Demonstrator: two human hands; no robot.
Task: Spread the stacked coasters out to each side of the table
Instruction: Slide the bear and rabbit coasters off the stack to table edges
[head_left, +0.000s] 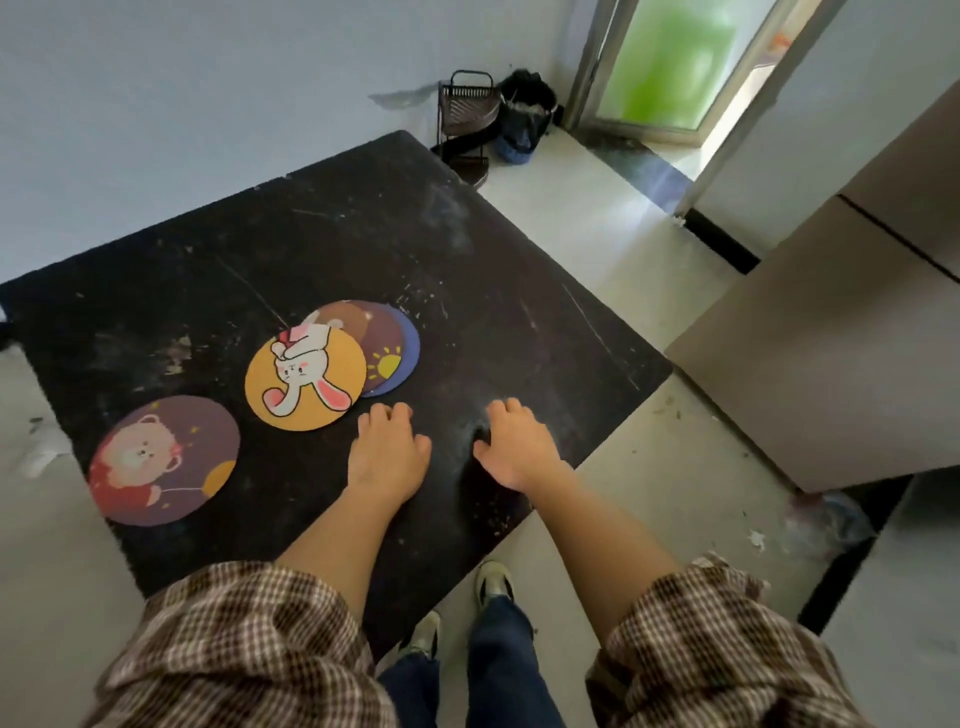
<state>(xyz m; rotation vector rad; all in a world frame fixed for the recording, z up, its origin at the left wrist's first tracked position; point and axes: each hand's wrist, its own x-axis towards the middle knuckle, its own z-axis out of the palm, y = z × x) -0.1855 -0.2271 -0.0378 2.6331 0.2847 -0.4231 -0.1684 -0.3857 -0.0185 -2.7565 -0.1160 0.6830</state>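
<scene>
Black scuffed table (208, 291), 1 round bear coaster (163, 460) apart at left, fanned stack (332, 361) of approx 3 round coasters, left hand (387, 452) & right hand (517, 447) palms down, fingers curled, holding nothing

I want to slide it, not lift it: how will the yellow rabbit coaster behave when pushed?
The yellow rabbit coaster lies flat and thin, so it will probably slide, not roll. It overlaps the stack, so pushing may drag those underneath.
</scene>
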